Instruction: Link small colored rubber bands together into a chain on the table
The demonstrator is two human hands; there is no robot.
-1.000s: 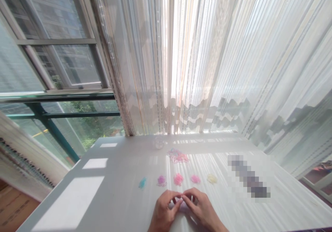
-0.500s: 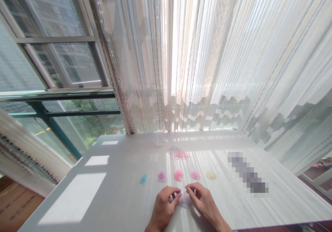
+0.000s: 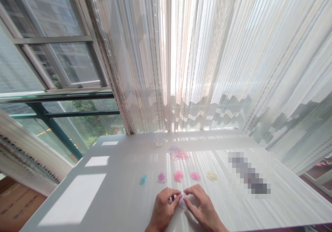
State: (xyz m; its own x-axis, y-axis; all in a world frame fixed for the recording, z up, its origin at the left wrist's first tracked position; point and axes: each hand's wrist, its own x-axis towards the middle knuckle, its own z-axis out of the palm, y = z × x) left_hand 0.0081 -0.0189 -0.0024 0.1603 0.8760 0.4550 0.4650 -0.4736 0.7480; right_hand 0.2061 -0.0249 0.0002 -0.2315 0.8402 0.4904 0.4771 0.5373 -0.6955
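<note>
My left hand [image 3: 168, 204] is closed in a pinch, thumb against forefinger, low in the middle of the view. Facing it, my right hand [image 3: 198, 201] also pinches, its fingertips almost meeting the left ones. A tiny pale bit shows between the fingertips, too small to name. Below them lies a pale lilac heap [image 3: 182, 203] of small thin pieces, partly hidden by my fingers. Beyond my hands runs a row of small piles that look like little elastic bands: teal [image 3: 143, 180], purple [image 3: 162, 177], coral pink [image 3: 178, 176], pink [image 3: 195, 176] and yellow [image 3: 212, 175].
A larger mixed-colour pile [image 3: 178, 153] lies farther back on the white table [image 3: 116, 197]. Behind it stands a small clear container [image 3: 159, 141]. A pixelated dark object [image 3: 249, 173] is at the right. Sheer curtains [image 3: 197, 69] hang along the table's far edge.
My right hand has shifted slightly left, bringing its fingertips close to my left ones. A pale bit now shows between them. The piles have not moved.
</note>
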